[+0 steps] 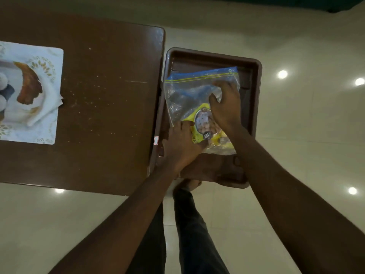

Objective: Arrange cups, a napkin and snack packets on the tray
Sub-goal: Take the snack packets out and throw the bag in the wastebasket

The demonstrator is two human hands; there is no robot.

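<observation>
A person is looking straight down at a rectangular dark brown plastic tray (213,56) that is sitting just right of a dark brown wooden surface (110,105), its left rim close against the surface's right edge; what is carrying the tray is not visible. A clear zip-top plastic bag (189,91) with a blue and green seal strip is lying inside the tray, towards its left side, with the seal at the far end. Inside the bag, at the near end, a yellow snack packet (201,125) with a round picture label is showing through the plastic. The left hand (180,144) is gripping the bag's near left corner, fingers bent over its edge and thumb lying across the yellow packet. The right hand (227,107) is reaching over the middle of the bag, its fingers curled and digging into the clear plastic. At the far left of the surface, a white mat (49,56) with a gold leaf pattern is carrying something white and a curved brown shape, too blurred to name. Below, dark trousers (189,224) and a bare foot (187,184) are standing on a glossy pale tiled floor (306,125).
</observation>
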